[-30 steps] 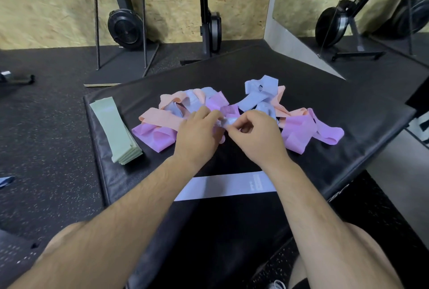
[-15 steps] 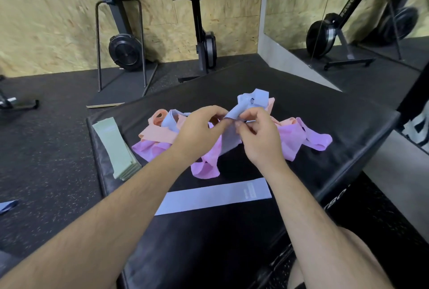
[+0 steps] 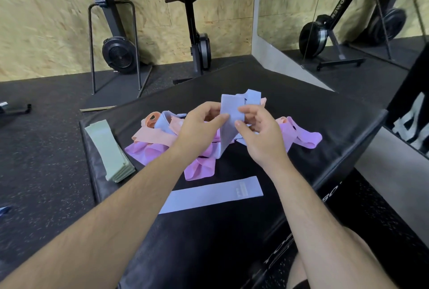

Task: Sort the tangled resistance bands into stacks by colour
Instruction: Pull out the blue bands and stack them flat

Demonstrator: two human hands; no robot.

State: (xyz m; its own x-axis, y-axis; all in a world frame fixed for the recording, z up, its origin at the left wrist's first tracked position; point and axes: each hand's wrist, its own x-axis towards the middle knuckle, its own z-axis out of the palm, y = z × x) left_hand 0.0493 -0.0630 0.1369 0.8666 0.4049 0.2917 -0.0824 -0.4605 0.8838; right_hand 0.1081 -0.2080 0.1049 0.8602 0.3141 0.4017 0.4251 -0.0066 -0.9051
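Blue band (image 3: 228,126) held mid-frame over the tangle (image 3: 151,136), lower end maybe snagged; left hand (image 3: 197,128) and right hand (image 3: 262,135) grip it by pinching, we judge to free it for flat blue band (image 3: 209,195) below.

Far up and right of the fingers (image 3: 249,110), the black rowing machine arm (image 3: 340,3) reads "ROWER". Below them, the label (image 3: 241,190) on the flat blue band (image 3: 199,199) is illegible.

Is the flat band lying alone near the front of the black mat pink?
No, the single flat elastic band lying near the front of the black padded mat is pale blue.
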